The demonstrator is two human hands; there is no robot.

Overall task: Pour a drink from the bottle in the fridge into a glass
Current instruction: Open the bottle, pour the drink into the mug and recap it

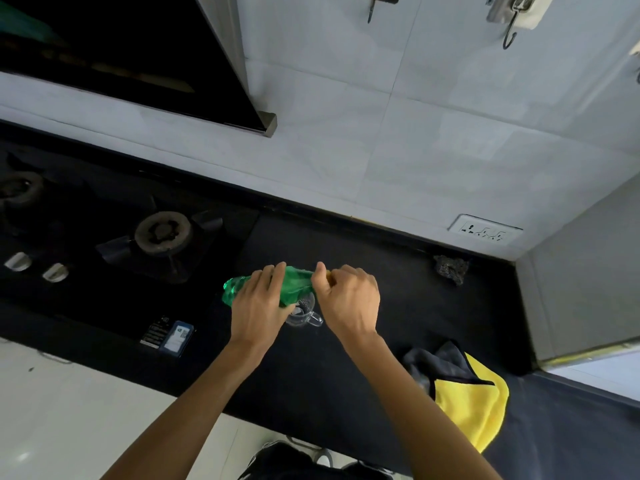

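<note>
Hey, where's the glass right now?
In the head view, the glass stands on the black counter mid-frame, just beneath the green bottle, between the left hand and right hand.

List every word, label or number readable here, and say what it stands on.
Black sticker on the black gas stove's front edge: white print, too blurred to read.
Blue-and-white sticker beside it: too blurred to read.
Green plastic bottle: no label shows.
Nothing is legible.

The bottle (294, 285) spans the fingers of the left hand (259, 303) and right hand (349, 299), the glass (305, 315) just beneath them on the counter (415, 306). A burner (162, 232) lies left of the fingers, a cloth (474, 403) to their right.
</note>
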